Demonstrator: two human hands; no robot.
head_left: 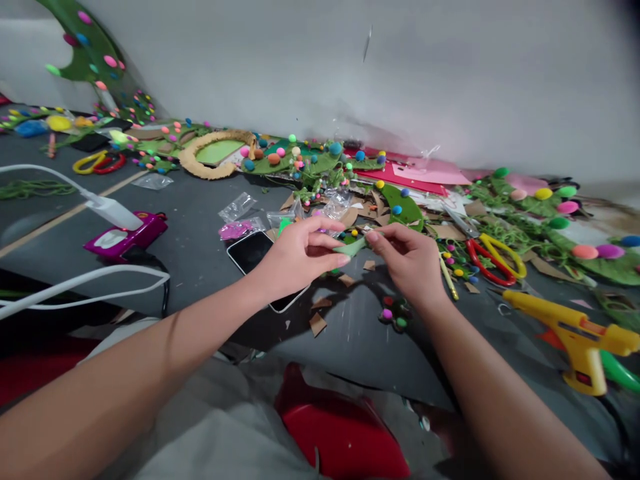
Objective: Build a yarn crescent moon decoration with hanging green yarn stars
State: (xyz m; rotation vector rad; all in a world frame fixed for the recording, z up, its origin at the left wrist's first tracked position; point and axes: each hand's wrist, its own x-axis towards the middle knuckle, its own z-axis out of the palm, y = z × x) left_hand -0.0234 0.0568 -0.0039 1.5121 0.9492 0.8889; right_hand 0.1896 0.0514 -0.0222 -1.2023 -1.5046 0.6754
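Observation:
Between both hands, above the middle of the table, a small light green strip (354,247) is held, perhaps felt or paper. My left hand (305,255) pinches its left end between thumb and fingers. At the other end, the thumb and forefinger of my right hand (404,257) are closed on it. Beneath my left hand and wrist lies a phone (251,252) with a dark screen, partly covered. Brown cardboard scraps (318,324) and a small cluster of pom-poms (395,313) rest on the table below the hands.
To the right lie a yellow glue gun (575,323), red-and-yellow scissors (493,257) and a pencil (449,277). A purple power adapter (125,237) with white cables sits left. Green felt pieces with pom-poms (300,160) and a tan ring (193,157) line the wall. A red stool (340,427) stands below.

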